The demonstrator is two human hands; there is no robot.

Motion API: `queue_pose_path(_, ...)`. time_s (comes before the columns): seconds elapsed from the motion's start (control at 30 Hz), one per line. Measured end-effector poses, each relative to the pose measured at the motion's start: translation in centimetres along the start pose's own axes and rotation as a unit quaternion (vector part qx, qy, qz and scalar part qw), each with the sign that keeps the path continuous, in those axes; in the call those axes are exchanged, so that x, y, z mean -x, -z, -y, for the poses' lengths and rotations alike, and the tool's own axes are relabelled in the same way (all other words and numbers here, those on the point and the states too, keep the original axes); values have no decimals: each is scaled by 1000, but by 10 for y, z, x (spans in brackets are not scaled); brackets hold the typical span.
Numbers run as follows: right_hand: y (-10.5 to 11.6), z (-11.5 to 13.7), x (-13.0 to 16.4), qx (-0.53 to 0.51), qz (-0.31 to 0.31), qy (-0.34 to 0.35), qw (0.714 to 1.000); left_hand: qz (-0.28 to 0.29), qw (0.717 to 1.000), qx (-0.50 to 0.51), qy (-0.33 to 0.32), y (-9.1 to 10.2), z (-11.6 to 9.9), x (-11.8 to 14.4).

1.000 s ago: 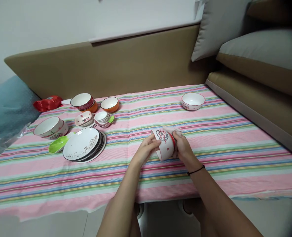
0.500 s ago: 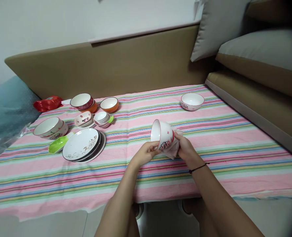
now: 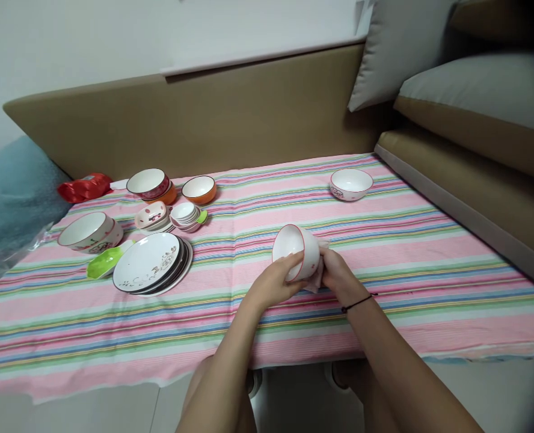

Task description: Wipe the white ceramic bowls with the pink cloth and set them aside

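A red-rimmed white bowl [image 3: 311,248] is tilted over the striped cover [image 3: 244,325], mouth leftward. The left hand [image 3: 279,281] is closed on its rim; the right hand [image 3: 336,272], curled with fingertips hidden, holds a pale cloth [image 3: 313,285] against its base. Beyond sits a wider bowl [image 3: 352,184]; leftward, stacked plates [image 3: 147,263] adjoin a green dish [image 3: 104,263].

a home — cushions [image 3: 483,90], padded backrest [image 3: 213,126]
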State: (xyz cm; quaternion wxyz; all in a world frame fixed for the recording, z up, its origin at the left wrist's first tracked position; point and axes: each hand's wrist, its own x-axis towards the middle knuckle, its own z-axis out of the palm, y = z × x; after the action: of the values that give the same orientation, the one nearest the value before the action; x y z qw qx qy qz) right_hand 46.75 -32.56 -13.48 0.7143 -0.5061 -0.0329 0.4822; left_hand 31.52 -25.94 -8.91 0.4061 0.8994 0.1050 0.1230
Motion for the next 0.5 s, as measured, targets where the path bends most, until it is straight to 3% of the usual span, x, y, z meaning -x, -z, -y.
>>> queue_pose_path(0.13,-9,9,8,-14,-3,-65,998,-12,1000,-18,4,1,2,-2)
queue_pose_path(0.33,-14,13,9,-15,2,-86,996,-7,986,-143,-91,6,10,-2)
queue_pose_path(0.4,-12,14,11,-18,6,-94,995,-28,989,-122,-80,6,10,-2)
queue_pose_path(0.5,-3,16,16,-18,17,-105,994,-80,996,-32,-12,6,9,-2)
